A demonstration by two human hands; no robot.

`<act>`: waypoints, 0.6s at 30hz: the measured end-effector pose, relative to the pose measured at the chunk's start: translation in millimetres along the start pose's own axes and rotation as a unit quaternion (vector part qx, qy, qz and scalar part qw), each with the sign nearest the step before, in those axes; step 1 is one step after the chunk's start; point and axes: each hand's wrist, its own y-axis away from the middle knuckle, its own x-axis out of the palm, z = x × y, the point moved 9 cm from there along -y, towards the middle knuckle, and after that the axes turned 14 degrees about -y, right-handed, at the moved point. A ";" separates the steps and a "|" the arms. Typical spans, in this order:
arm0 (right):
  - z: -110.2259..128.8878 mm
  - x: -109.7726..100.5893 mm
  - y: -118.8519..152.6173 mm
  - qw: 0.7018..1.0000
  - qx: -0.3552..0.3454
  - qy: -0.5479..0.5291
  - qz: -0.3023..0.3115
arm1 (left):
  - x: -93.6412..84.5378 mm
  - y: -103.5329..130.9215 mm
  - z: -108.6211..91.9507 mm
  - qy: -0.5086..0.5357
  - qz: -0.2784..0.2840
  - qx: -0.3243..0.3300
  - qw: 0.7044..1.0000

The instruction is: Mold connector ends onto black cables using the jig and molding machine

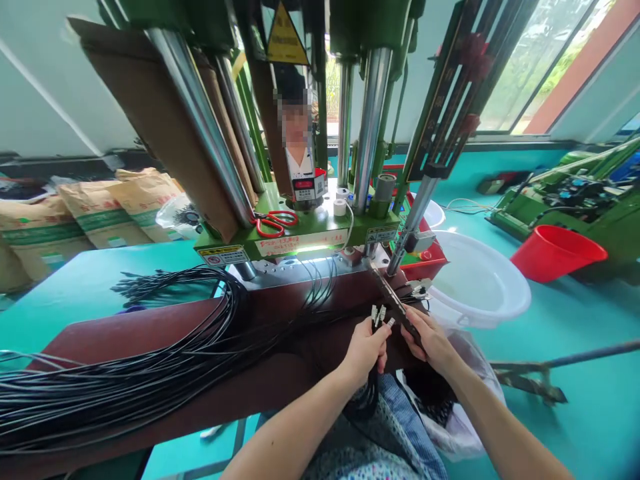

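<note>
My left hand is closed around a bunch of black cables with silvery-white connector ends sticking up past the thumb. Their black lengths hang below the fist toward my lap. My right hand is wrapped around the near end of a long, narrow dark bar with a metal strip. The bar slants away to the press's metal bed. Just left of the bar, thin black cables run out from under the lit green press block across the brown table.
A thick bundle of black cables covers the table's left side. Red-handled scissors lie on the press block. At right stand a white basin and a red bucket. A lined container is beside my right forearm.
</note>
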 end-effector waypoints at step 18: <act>-3.8 2.2 6.3 0.997 -0.058 -0.020 -0.050 | 3.3 -9.5 3.6 -0.069 -0.016 0.006 0.998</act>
